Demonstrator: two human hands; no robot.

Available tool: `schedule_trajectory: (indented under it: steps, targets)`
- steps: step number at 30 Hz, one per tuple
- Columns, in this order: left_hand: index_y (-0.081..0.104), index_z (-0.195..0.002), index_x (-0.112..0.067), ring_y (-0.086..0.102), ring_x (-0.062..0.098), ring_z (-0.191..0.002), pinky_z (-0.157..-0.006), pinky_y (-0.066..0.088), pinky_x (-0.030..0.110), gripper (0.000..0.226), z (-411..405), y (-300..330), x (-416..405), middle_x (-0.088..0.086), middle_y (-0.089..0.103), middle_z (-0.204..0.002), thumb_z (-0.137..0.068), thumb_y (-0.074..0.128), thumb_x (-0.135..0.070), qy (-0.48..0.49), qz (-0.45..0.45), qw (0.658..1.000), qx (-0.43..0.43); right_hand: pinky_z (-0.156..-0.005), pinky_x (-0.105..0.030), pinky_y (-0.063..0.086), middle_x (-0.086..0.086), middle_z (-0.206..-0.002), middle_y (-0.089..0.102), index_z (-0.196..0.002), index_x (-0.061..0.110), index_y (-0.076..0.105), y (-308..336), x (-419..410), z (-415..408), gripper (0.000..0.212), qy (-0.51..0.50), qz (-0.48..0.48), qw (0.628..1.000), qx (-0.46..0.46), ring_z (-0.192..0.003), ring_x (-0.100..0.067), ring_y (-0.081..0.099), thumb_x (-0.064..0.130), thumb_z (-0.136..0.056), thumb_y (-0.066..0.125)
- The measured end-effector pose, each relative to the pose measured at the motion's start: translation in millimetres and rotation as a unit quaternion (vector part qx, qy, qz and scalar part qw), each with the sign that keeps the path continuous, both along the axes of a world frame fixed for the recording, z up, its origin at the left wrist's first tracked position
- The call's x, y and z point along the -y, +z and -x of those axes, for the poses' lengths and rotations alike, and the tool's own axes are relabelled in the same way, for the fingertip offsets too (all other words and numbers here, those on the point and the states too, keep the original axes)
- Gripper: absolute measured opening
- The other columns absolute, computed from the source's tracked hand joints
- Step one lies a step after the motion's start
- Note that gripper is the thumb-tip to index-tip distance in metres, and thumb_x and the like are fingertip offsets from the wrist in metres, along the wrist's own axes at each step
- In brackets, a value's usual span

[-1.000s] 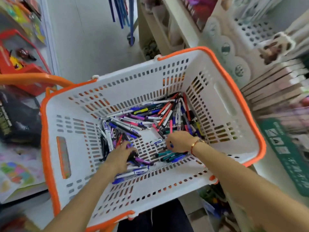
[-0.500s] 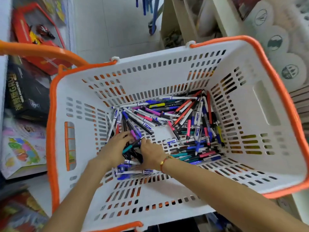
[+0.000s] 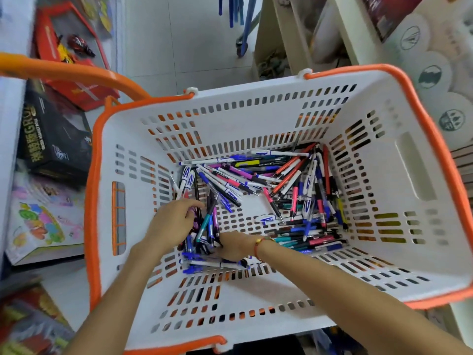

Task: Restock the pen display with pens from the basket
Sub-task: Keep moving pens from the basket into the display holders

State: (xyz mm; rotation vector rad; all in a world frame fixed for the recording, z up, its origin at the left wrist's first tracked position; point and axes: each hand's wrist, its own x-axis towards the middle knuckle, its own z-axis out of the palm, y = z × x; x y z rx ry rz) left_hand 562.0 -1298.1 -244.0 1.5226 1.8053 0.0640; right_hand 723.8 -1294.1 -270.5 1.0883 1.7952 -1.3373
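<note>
1. My left hand [image 3: 174, 221] is curling its fingers round a small bunch of pens [image 3: 208, 226] at the near-left of the basket floor, gripping them so they are standing up slanted.
2. My right hand [image 3: 235, 245] is reaching across beside it, fingers bent down onto the same bunch and pinching at its lower ends; a red cord bracelet [image 3: 257, 248] is sitting on that wrist.
3. Both hands are working down inside the white basket [image 3: 256, 293] with the orange rim.
4. The loose pens [image 3: 294, 190] are lying scattered over the far and right parts of the floor: blue, pink, orange, teal, white.
5. The orange handle [image 3: 71, 73] is hanging out over the left side.
6. Boxed toys [image 3: 51, 139] are lying to the left, outside the basket.
</note>
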Motion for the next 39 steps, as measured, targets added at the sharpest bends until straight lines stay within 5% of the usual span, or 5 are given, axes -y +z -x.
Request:
schedule_trajectory:
  steps: [15,23,30,34,39]
  targets:
    - [0.061,-0.114,-0.013,0.061,0.009,-0.076,-0.068,0.043,0.026,0.04,-49.3,30.4,-23.3,-0.001,0.068,-0.099,-0.104,0.033,-0.039,0.247,-0.01,0.945,0.214,-0.061,-0.021,0.044,-0.016,-0.083,0.043,-0.113,0.0,0.048,92.9,-68.4,-123.7,0.027,-0.207,0.241,0.93,-0.184,-0.062,-0.015,0.042,0.025,-0.104,0.043]
    - [0.064,-0.121,-0.018,0.058,0.01,-0.115,-0.1,0.044,0.033,0.079,-89.4,52.1,-24.2,-0.004,0.066,-0.119,-0.071,0.043,-0.075,0.179,0.222,0.88,0.38,-0.067,-0.027,0.035,0.001,-0.077,0.05,-0.095,0.013,0.052,94.7,-58.6,-109.1,0.013,-0.359,0.282,0.857,-0.239,-0.061,-0.012,0.041,0.019,-0.103,0.044]
    - [0.068,-0.117,-0.029,0.064,0.007,-0.071,-0.101,0.043,0.036,0.03,-101.1,47.6,-18.3,-0.007,0.064,-0.076,-0.099,0.047,-0.041,0.146,0.133,0.878,0.437,-0.089,-0.041,0.053,-0.008,-0.093,0.064,-0.11,0.008,0.056,95.8,-58.9,-107.4,0.014,-0.414,0.36,0.808,-0.215,-0.082,-0.019,0.062,0.016,-0.102,0.047]
    - [0.074,-0.101,-0.028,0.061,0.017,-0.117,-0.11,0.037,0.045,0.031,-93.1,45.5,-21.2,0.0,0.07,-0.115,-0.102,0.043,-0.031,0.252,0.102,0.823,0.498,-0.082,-0.038,0.058,-0.013,-0.107,0.067,-0.116,0.012,0.059,94.9,-59.2,-106.3,0.033,-0.374,0.368,0.836,-0.16,-0.092,-0.024,0.067,0.038,-0.1,0.046]
    - [0.054,-0.119,-0.006,0.071,0.019,-0.098,-0.084,0.058,0.038,0.02,-69.5,37.8,-30.8,0.012,0.071,-0.111,-0.101,0.045,-0.01,0.436,0.107,0.674,0.586,-0.06,-0.018,0.052,-0.008,-0.108,0.069,-0.101,0.013,0.054,86.1,-55.4,-103.8,0.019,-0.395,0.32,0.842,-0.18,-0.074,-0.014,0.062,0.027,-0.104,0.042]
